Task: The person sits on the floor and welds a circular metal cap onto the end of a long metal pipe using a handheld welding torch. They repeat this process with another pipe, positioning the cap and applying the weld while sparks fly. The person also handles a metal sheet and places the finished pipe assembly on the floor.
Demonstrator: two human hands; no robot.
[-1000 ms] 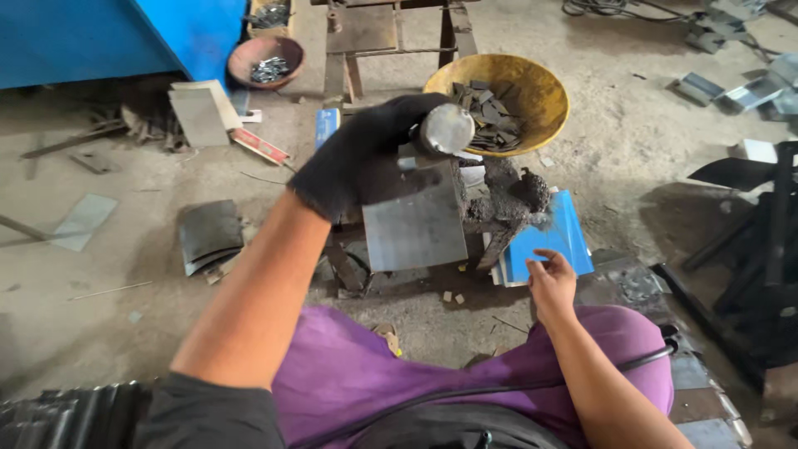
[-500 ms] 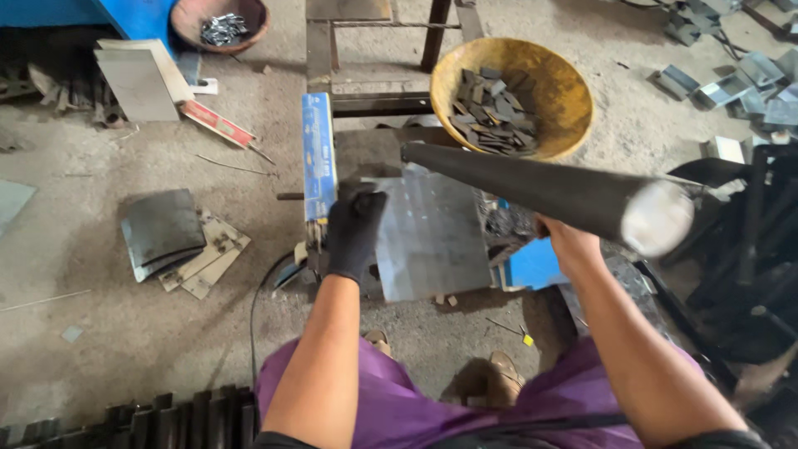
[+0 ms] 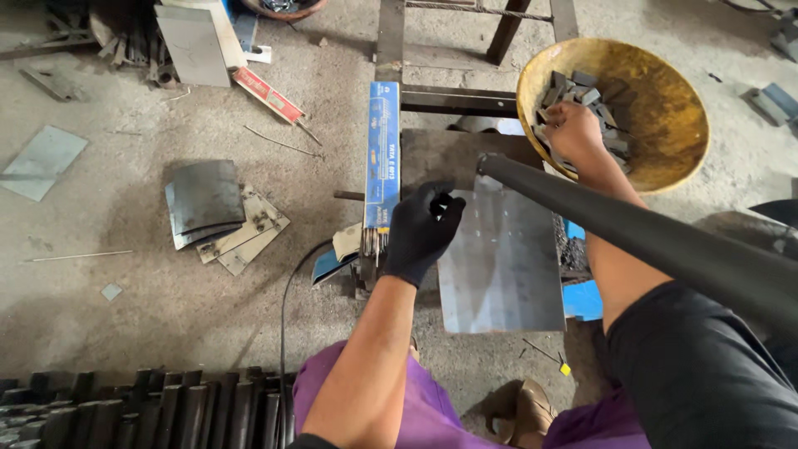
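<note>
My left hand (image 3: 418, 234), in a black glove, hovers at the upper left corner of a flat grey steel plate (image 3: 503, 266) on the floor, its fingertips pinched on a small dark piece with a bright glint. My bare right hand (image 3: 573, 129) reaches into a yellow bowl (image 3: 665, 100), fingers bent down into the heap of small grey metal pieces (image 3: 573, 87); whether it grips one is hidden. A long dark round tube (image 3: 632, 237) lies across my right arm, its far end touching the plate's top edge.
A blue box of welding rods (image 3: 381, 154) lies left of the plate, rod tips poking out. Curved dark sheets (image 3: 204, 199) and flat offcuts lie further left. A steel frame (image 3: 453, 100) stands beyond. Dark bars (image 3: 141, 411) lie at bottom left. A black cable (image 3: 287, 316) runs along the floor.
My right hand has let go of the tube's near end and gone forward into the yellow bowl. The tube has sunk across my arm. My gloved left hand stayed by the plate's left edge.
</note>
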